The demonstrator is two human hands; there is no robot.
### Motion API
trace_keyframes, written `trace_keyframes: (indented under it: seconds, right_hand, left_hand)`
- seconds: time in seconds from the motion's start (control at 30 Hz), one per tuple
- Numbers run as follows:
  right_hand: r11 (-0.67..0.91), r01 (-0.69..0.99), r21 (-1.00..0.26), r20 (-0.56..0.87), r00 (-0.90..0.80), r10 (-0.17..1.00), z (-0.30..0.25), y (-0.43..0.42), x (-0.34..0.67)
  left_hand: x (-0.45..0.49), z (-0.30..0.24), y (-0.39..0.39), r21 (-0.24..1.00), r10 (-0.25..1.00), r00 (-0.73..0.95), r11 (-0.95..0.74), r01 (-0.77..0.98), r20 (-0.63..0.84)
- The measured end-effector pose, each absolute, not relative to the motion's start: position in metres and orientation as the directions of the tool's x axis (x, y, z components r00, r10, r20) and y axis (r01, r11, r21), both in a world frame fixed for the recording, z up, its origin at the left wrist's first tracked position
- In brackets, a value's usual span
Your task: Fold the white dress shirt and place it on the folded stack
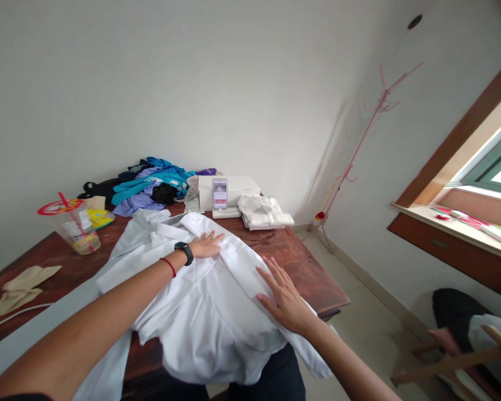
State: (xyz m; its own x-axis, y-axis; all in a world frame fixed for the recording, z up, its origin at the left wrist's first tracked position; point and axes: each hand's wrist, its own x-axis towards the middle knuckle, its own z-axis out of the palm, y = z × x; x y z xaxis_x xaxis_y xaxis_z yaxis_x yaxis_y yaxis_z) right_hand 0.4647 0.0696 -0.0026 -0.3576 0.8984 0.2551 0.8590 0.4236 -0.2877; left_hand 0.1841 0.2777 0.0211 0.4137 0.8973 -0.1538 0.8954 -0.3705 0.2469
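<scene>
Far left: beige cloth scraps (27,287) flat on the dark red-brown wooden table (321,278), clear plastic cup (73,228) with red straw behind them, yellow packet (100,218) just beside the cup, then a heaped pile of clothes (154,186) against the wall. Pale grey cloth (108,367) runs diagonally under the left forearm. Left arm comes in from bottom left, elbow out, forearm nearly straight up and across to the middle; black wristband (184,253) at the wrist, thin red cord just below it. Left hand (207,245) palm down on the upper part of the white shirt (217,328), fingers spread and extended to the right, pressed flat, gripping nothing. Shirt sits front and centre, spread over the table, its near end draping over the edge toward the person's lap. Beyond it a phone (220,195) leans upright at the white box (246,189), with folded white cloth (265,211) to the right. Right arm enters from bottom right, reaching up-left; right hand (284,295) over the shirt's right side, fingers straight and fanned, thumb apart, nothing grasped, can't tell if it touches the fabric
</scene>
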Motion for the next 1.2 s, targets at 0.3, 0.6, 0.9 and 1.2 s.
trace_keyframes:
  seconds: [0.3,0.6,0.9,1.2]
  right_hand:
    - [0.466,0.847,-0.255,0.016,-0.478,0.878,-0.016,0.089,0.459]
    - [0.5,0.835,-0.232,-0.045,-0.523,0.851,-0.009,0.08,0.474]
    - [0.536,0.812,-0.231,-0.114,-0.57,0.814,-0.006,0.078,0.496]
    - [0.591,0.76,-0.27,0.059,-0.6,0.798,0.036,0.214,0.385]
  left_hand:
    - [0.201,0.011,0.331,0.256,0.933,0.358,-0.354,0.9,0.03]
    - [0.157,-0.012,0.363,0.244,0.941,0.326,-0.339,0.908,0.095]
    - [0.126,-0.02,0.376,0.227,0.942,0.326,-0.336,0.914,0.083]
    - [0.126,-0.025,0.378,0.231,0.942,0.328,-0.335,0.913,0.069]
